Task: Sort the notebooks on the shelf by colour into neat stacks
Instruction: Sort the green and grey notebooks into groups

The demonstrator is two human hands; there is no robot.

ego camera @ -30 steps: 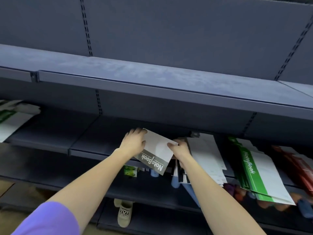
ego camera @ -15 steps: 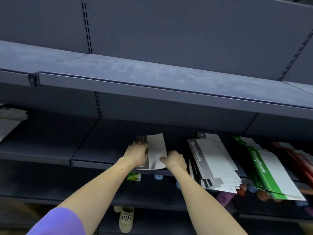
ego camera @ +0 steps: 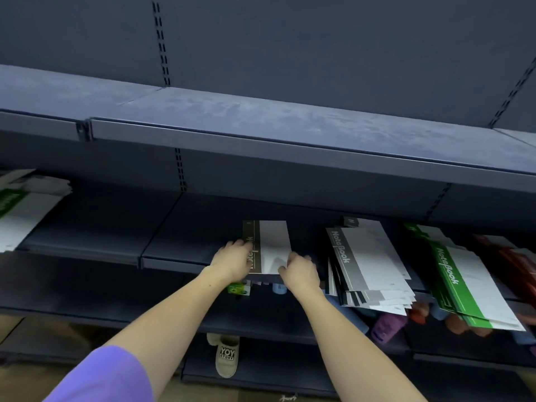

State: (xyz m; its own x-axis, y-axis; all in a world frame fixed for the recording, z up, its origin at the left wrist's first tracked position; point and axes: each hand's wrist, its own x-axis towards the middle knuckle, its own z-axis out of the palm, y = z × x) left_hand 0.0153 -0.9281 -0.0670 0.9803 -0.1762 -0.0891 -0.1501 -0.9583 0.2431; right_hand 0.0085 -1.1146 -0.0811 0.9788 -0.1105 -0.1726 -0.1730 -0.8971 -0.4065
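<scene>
On shelf point(ego camera: 174, 253), "NoteBook"-labelled grey notebook point(ego camera: 274, 245) between both hands.

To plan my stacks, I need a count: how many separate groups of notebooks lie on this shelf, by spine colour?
Grey: 2 (single grey-spined white notebook held by left hand and right hand; fanned grey-spined pile)
Green: 2 (right green-spined pile; far-left green-spined pile)
Red: 1 (red pile)
Total: 5
</scene>
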